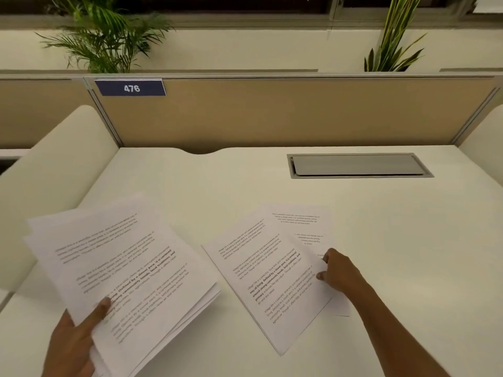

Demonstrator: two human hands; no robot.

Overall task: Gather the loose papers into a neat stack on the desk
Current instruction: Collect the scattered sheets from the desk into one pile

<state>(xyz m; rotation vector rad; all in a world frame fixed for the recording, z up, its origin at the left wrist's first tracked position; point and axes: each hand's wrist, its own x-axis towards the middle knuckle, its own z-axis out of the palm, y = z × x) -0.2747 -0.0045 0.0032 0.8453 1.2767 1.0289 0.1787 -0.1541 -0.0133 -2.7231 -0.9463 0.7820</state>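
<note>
My left hand grips a bundle of several printed white sheets, held above the desk at the lower left, thumb on top; the sheets are fanned and uneven. On the white desk a tilted printed sheet lies over another printed sheet that sticks out at its upper right. My right hand rests on the right edge of the tilted sheet, fingers curled and pinching at that edge. A corner of the lower sheet shows below my right wrist.
A grey cable-tray lid is set into the desk at the back right. A tan partition with a blue "476" label closes the back. White side dividers stand left and right; plants rise behind the partition.
</note>
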